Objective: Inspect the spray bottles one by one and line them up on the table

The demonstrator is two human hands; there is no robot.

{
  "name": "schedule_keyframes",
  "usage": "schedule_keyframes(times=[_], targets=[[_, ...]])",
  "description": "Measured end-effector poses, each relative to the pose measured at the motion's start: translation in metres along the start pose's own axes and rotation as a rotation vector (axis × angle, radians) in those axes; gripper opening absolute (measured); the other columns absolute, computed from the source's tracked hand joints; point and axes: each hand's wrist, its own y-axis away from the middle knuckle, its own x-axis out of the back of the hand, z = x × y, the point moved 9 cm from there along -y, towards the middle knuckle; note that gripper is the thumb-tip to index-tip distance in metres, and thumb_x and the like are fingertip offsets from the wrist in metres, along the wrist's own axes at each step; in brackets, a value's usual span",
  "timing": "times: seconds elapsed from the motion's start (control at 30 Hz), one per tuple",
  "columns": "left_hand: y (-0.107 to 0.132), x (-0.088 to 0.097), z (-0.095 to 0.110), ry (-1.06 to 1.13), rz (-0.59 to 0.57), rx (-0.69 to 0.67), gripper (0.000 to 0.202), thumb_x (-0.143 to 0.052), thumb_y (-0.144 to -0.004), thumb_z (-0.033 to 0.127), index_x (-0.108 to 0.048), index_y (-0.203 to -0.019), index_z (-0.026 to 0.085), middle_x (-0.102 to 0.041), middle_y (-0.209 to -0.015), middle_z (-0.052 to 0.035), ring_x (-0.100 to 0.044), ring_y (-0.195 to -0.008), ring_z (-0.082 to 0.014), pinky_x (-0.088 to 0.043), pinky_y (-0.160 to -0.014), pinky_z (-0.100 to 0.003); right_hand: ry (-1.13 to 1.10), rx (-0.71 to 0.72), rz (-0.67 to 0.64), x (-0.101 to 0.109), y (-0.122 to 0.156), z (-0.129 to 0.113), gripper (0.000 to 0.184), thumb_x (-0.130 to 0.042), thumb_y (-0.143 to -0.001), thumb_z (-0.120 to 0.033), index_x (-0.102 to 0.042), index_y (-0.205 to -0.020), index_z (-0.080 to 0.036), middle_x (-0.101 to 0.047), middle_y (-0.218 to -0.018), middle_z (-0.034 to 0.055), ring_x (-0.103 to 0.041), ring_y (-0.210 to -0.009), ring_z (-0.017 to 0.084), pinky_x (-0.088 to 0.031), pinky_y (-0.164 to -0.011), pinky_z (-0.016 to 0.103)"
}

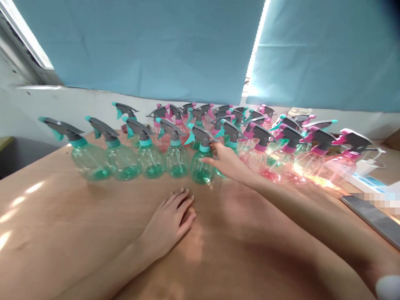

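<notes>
My right hand (227, 160) reaches across the table and is closed round the upper side of a green spray bottle (202, 168), just under its teal collar. That bottle stands upright, slightly forward of the row, with a grey and teal trigger head. My left hand (171, 221) lies on the wooden table in front of the bottles, fingers stretched and holding nothing. To the left of the held bottle stand several more green spray bottles (153, 162). To its right stand several pink spray bottles (256, 156) with grey and pink heads.
Behind the front row stand more green and pink spray bottles, partly hidden. At the right lie a dark flat object (371, 216) and a white box-like item with a cable (367, 166). Blue blinds (156, 50) hang behind the wooden table (62, 216).
</notes>
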Motion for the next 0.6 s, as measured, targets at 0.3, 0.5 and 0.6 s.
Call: schedule_keyframes(times=[0.3,0.5,0.6], targets=[[-0.01,-0.008,0.005,-0.015,-0.075,0.01,0.04,-0.047,-0.097,0.035,-0.056,-0.13,0.015,-0.052,-0.141,-0.0128,-0.045,-0.132,-0.0293,-0.04,-0.107,-0.046,-0.042,0.035,0.066,-0.004,-0.01,0.005,0.044,-0.07,-0.082,-0.021,-0.053,-0.121,-0.01,-0.069,-0.104,0.0144,-0.066,-0.095,0.028,-0.049,-0.081,0.038],[-0.024,-0.019,0.009,0.01,-0.142,0.02,0.043,-0.049,-0.096,0.034,-0.054,-0.133,0.013,-0.049,-0.144,-0.0152,-0.043,-0.134,-0.0313,-0.038,-0.108,-0.048,-0.064,0.087,0.056,-0.008,-0.013,0.005,0.051,-0.064,-0.085,-0.024,-0.048,-0.131,-0.007,-0.066,-0.118,0.0182,-0.064,-0.11,0.028,-0.049,-0.092,0.039],[-0.03,-0.022,0.011,0.034,-0.147,0.019,0.043,-0.049,-0.096,0.034,-0.055,-0.133,0.012,-0.049,-0.143,-0.0164,-0.043,-0.134,-0.0326,-0.037,-0.108,-0.05,-0.067,0.078,0.041,-0.007,-0.005,0.005,0.059,-0.064,-0.085,-0.025,-0.043,-0.138,-0.009,-0.059,-0.134,0.02,-0.058,-0.121,0.029,-0.047,-0.098,0.044]])
